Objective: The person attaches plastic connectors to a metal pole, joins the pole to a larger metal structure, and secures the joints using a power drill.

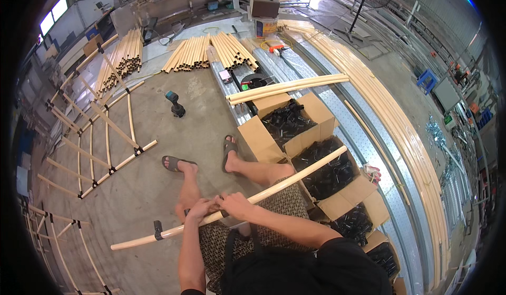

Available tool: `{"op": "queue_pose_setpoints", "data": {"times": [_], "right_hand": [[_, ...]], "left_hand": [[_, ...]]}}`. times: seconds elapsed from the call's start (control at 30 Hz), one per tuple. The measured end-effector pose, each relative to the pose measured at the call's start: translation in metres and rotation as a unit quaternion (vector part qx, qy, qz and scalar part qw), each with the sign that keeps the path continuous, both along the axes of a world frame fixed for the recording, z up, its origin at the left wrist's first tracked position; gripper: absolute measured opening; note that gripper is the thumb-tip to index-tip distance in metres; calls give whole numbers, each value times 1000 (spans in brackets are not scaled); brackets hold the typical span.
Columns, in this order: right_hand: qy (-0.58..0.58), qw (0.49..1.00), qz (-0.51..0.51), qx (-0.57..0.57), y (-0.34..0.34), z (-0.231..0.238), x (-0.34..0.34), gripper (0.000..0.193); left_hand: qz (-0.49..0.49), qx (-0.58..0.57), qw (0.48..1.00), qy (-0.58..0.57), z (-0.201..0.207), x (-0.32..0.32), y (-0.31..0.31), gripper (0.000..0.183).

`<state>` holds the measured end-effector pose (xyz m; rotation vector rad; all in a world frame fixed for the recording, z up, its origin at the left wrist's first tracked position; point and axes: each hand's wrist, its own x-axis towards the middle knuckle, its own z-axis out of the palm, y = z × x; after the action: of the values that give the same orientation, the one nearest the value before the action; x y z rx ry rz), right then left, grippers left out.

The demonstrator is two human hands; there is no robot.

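Observation:
A long cream-coloured pipe (295, 178) lies slanted across my lap, its right end raised toward the boxes. At its middle my left hand (200, 209) and my right hand (235, 204) meet, fingers closed around a black pipe joint (225, 214) on the pipe; my fingers hide most of that joint. Further toward the pipe's left end, another black pipe joint (158, 230) sits around it with its socket pointing up. By my right knee stand open cardboard boxes (337, 202) full of loose black joints (322, 169).
A cordless drill (175, 104) stands on the floor ahead. Assembled pipe frames (105, 131) stand at the left. Cut pipes (190, 52) lie in piles further off. Two pipes (290, 88) lie across the far box's edge. Long pipes (400, 121) and metal sheets stretch along the right.

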<state>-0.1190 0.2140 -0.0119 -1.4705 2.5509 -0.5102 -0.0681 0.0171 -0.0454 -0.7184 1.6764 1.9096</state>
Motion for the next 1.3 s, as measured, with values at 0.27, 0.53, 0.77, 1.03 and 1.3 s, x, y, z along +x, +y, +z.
{"op": "queue_pose_setpoints", "data": {"times": [0.27,0.53,0.77,1.03,1.3], "right_hand": [[5,1000,1,1,0,-7,-1,40],[-1,996,83,-42,1,-10,-15,27],[-42,998,14,-32,-11,-17,-3,20],[-100,983,63,-138,1,-18,-12,20],[32,998,-15,-46,-13,-24,12,16]], "left_hand": [[-26,30,999,10,-22,-2,-11,51],[-33,-18,999,22,-60,-3,-27,38],[-4,-96,995,-2,-47,1,-25,35],[-28,-52,997,39,-71,5,-45,33],[-15,-66,997,29,-78,-1,-55,41]]}}
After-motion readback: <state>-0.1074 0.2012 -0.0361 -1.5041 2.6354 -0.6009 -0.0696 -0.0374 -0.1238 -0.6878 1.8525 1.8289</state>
